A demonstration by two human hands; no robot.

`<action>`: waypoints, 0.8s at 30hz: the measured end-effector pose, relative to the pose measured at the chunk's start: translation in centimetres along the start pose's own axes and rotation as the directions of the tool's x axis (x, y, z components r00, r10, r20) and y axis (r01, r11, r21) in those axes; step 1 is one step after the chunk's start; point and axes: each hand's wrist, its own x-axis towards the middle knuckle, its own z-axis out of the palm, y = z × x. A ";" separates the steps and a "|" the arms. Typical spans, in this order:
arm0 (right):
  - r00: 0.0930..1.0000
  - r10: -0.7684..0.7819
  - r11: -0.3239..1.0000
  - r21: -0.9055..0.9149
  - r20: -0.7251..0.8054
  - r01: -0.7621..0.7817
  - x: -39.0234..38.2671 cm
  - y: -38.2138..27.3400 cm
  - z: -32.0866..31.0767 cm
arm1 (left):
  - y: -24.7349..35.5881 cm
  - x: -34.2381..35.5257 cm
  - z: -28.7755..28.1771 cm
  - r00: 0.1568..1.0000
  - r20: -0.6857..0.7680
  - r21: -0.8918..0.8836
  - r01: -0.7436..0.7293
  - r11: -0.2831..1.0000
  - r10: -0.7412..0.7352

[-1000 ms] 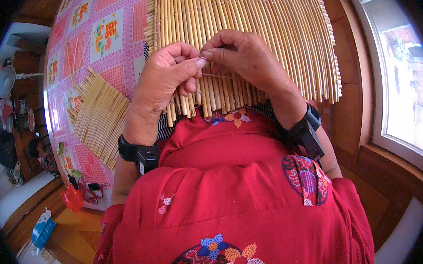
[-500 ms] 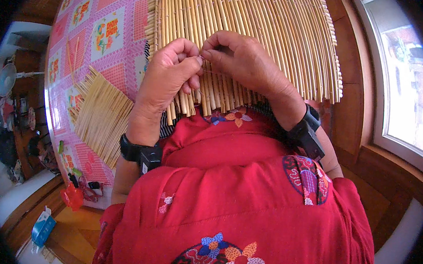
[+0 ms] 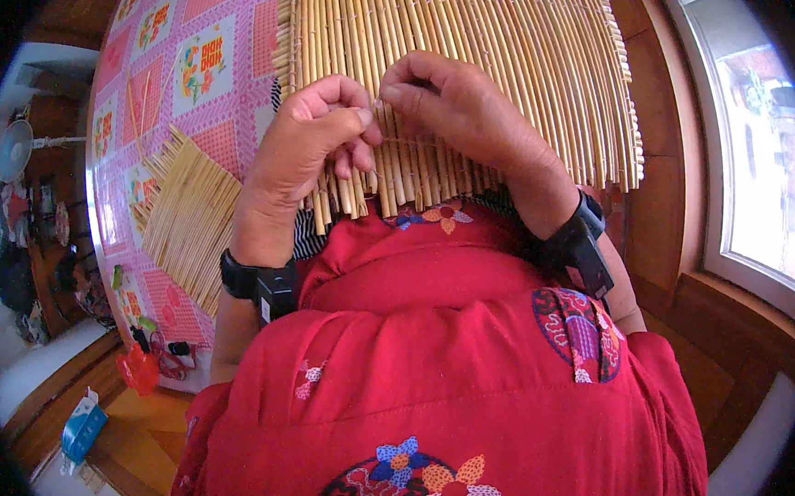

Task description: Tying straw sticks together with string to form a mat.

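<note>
A mat of pale yellow stalks (image 3: 547,93), bound side by side with rows of thin thread, lies before me, its near ends over my lap. Above its left part, my left hand (image 3: 305,140) is closed, thumb against the curled index finger. Close to it on the right, my right hand (image 3: 471,115) pinches thumb and forefinger together, palm side low over the stalks. The fingertips of both hands nearly meet. Something very thin and pale seems to be between them, too fine to make out.
On the left, a table with a pink patterned cloth (image 3: 215,92) holds a smaller piece of thin straws (image 3: 192,220). A red plastic item (image 3: 137,370) is at its near edge. A blue packet (image 3: 82,429) is at lower left; a window (image 3: 764,154) stands at right.
My left hand has shifted slightly left, and its fingertips have drawn a little apart from the right hand's. The right hand has barely moved; the mat stays in place.
</note>
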 end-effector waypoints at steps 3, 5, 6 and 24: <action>0.999 0.028 0.999 0.029 0.026 -0.028 0.0 -0.1 -0.2 | 0.0 0.0 -0.2 1.000 0.003 -0.021 0.011 1.000 -0.011; 0.999 0.037 0.999 0.037 0.021 -0.038 0.0 -0.4 -0.1 | -0.1 0.0 -0.2 1.000 -0.001 -0.041 0.000 0.999 0.000; 0.999 0.047 0.998 0.043 0.013 -0.048 0.0 -0.5 -0.1 | -0.1 0.0 -0.2 1.000 0.000 -0.041 0.000 0.999 0.000; 0.985 0.165 0.969 0.179 0.060 -0.173 0.0 -1.1 -0.4 | 0.6 -0.4 0.4 1.000 -0.030 -0.173 -0.005 0.985 0.000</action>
